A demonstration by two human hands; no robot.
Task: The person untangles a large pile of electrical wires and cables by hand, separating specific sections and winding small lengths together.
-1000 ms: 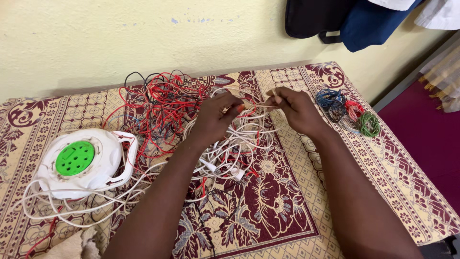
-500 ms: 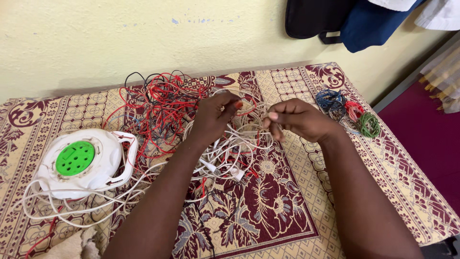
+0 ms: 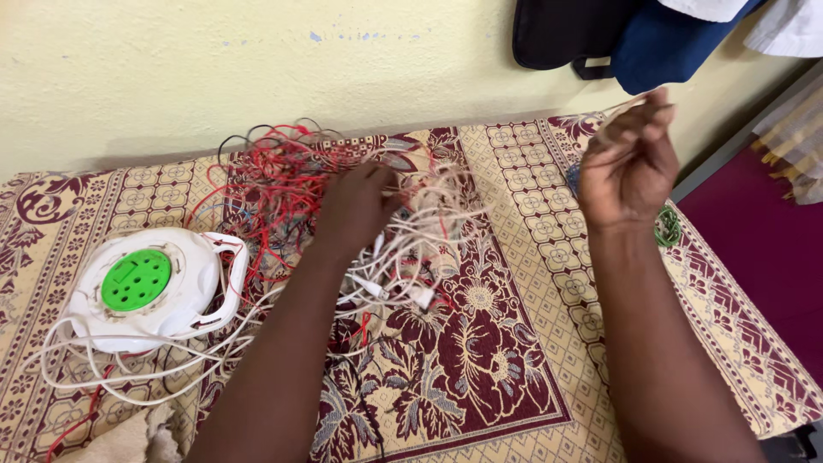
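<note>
— On top of the patterned cloth point(image 3: 514, 360), what is lying there?

— A big messy pile of wires point(image 3: 343, 197) is sitting near the wall — red, black and white ones all mixed up. A round white cord reel point(image 3: 146, 287) with a green middle is lying to the left of the pile, with white cord looping around it.

— What is the left hand point(image 3: 356, 206) doing?

— It is pressing down into the middle of the pile. Its fingers are curling into the wires, but the picture is blurry there, so I cannot tell just which wire they are gripping.

— And the right hand point(image 3: 630, 163)?

— It is lifting up high, above the right side of the cloth. Its fingertips point(image 3: 656, 107) are pinching together on a thin pale wire point(image 3: 613, 116), which is poking out to the left of the fingers. I cannot tell where the rest of it is going.

— Is anything under that hand?

— Yes — a small green coil of wire point(image 3: 669, 227) is peeking out beside the wrist, and a bit of a blue coil point(image 3: 573, 176) is showing just to the left of the hand.
</note>
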